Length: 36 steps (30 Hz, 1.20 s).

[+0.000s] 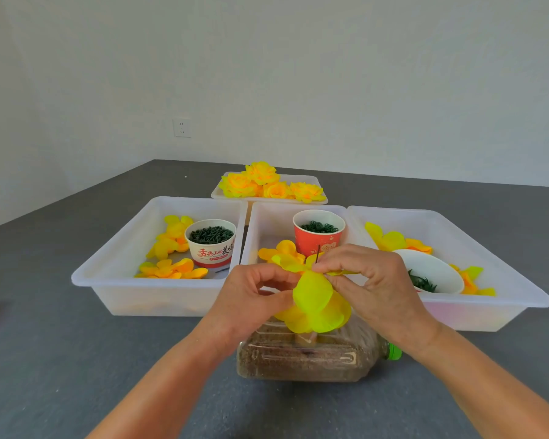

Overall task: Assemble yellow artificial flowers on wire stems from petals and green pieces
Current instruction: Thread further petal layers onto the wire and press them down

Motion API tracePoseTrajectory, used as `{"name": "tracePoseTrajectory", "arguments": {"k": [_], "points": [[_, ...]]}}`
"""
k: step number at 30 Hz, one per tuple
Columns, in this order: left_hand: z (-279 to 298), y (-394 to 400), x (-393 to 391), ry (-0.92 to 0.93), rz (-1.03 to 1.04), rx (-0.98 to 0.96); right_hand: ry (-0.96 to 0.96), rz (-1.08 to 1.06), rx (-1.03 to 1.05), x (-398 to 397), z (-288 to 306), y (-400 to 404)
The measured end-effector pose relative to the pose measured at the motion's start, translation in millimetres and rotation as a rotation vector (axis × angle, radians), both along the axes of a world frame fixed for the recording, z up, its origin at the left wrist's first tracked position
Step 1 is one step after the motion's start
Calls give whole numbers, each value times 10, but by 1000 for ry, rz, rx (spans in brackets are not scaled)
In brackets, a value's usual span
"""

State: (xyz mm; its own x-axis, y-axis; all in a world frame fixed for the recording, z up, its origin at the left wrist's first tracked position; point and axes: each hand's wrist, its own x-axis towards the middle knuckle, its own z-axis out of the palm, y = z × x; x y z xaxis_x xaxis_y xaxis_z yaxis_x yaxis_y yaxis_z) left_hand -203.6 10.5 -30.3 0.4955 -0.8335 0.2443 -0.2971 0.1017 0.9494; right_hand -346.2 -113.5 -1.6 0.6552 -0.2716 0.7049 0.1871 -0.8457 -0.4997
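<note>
A half-built yellow flower (314, 304) of stacked petal layers sits on a thin dark wire stem (317, 253) that pokes up above the petals. My left hand (254, 299) pinches the petals from the left. My right hand (371, 280) pinches a petal layer at the wire's top. The stem stands over a plastic bottle (308, 356) lying on its side, filled with brown grains. Loose yellow petals (171, 245) lie in the left tray. A white cup (211, 240) holds dark green pieces, and a red cup (318, 231) holds green rings.
Three white trays stand side by side: left (114, 277), middle (267, 217), right (501, 274). The right tray holds a white bowl (431, 274) with green leaf pieces and more petals. A back tray (314, 180) carries finished yellow flowers (267, 183). Grey tabletop (61, 359) all around.
</note>
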Motion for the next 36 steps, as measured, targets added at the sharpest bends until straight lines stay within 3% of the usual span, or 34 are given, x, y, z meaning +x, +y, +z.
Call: {"name": "tracePoseTrajectory", "arguments": {"k": [17, 24, 36], "points": [[32, 25, -44, 118, -17, -73, 55, -69, -380, 5, -38, -33], [148, 6, -101, 189, 43, -126, 77, -63, -419, -4, -39, -26], [232, -177, -120, 285, 161, -53, 89, -118, -482, -15, -63, 1]]}}
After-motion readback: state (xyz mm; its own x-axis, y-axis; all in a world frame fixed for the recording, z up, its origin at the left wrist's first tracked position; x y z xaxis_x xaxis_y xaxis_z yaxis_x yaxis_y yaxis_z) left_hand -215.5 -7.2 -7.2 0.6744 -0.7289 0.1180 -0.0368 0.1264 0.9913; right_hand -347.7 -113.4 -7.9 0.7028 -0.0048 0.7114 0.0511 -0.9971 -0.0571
